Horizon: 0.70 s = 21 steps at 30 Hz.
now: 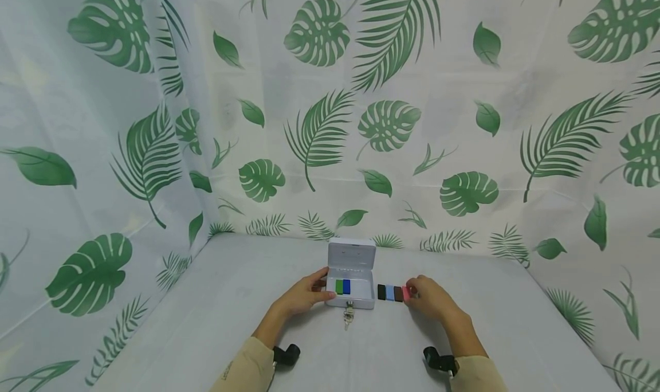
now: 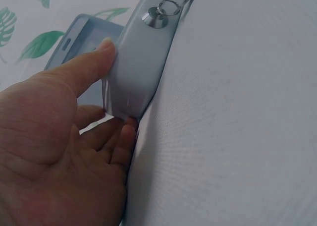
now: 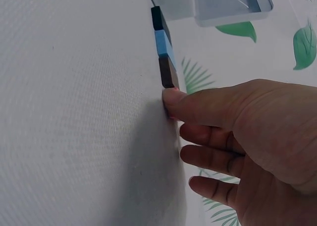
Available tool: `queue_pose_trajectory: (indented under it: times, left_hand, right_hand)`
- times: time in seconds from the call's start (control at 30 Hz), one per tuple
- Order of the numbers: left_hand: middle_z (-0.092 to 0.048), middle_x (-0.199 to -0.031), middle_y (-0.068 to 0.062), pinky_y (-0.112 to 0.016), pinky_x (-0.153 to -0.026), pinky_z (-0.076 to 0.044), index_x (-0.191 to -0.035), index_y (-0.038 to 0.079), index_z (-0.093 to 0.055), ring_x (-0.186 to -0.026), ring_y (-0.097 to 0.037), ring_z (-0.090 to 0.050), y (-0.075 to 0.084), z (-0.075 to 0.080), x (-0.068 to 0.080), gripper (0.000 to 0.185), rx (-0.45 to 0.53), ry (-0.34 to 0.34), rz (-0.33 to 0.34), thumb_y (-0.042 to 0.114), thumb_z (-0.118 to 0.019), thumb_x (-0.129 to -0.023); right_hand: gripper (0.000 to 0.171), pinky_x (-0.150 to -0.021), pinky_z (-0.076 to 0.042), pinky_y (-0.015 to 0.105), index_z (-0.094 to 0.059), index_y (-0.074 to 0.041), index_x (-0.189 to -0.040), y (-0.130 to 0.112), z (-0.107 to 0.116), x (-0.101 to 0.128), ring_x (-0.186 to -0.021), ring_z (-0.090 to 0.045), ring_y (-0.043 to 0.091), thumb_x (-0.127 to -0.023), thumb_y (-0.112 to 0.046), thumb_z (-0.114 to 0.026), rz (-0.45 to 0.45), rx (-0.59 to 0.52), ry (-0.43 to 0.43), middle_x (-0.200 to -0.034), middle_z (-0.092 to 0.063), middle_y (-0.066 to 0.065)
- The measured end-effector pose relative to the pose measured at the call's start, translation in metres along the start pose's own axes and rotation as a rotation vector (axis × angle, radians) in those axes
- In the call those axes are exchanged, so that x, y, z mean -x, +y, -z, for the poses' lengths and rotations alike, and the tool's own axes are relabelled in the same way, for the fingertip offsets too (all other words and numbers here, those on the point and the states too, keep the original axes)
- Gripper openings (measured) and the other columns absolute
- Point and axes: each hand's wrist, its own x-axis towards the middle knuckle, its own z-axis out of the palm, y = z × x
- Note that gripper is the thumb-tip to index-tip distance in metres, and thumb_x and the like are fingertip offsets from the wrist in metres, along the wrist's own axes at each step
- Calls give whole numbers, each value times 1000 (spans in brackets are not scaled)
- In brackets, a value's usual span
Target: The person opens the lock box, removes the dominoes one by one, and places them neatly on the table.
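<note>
- Our left hand [image 1: 303, 296] grips the left front corner of the open box [image 1: 352, 273], thumb on its front wall, fingers along its side.
- Our right hand [image 1: 429, 298] pinches the pink block [image 1: 405, 293] at the right end of the row.
- Brown block [image 1: 398, 293], light blue block [image 1: 389, 293] and black block [image 1: 381, 292] lie touching, just right of the box, mid-tabletop [image 1: 206, 323].
- Green block [image 1: 338, 287] and blue block [image 1: 346, 287] sit inside the box; keys [image 1: 349, 314] hang at its front.

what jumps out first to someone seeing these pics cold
A small open grey box sits mid-table with green and blue blocks inside, the left hand gripping its front corner. Right of it lies a row of blocks, black, light blue and brown, with the right hand pinching a pink block at the row's end. Leaf-print cloth hangs all round.
</note>
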Motion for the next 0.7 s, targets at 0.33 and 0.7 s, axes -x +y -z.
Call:
queue_pose_trajectory:
  times: [0.33,0.7]
  left_hand:
    - [-56,-151,-16,-57,-114,-43,-165,12,-31,-138,-34,-55,0,1,0,82,5,-6,-7,33,-74,-98]
    - [-56,-151,-16,-57,-114,-43,-165,13,-31,-139,-34,-55,-1,0,0,81,4,-9,-17,33,-74,-98]
  right_hand:
    - [26,-90,-54,51,-71,3,-113,0,0,1,-90,-60,23,-89,-4,-76,-11,-9,-15,-95,-64,7]
    - [25,-90,-54,51,-71,3,-112,0,-1,1,-90,-59,23,-88,-4,-77,-19,-10,-8,-94,-64,6]
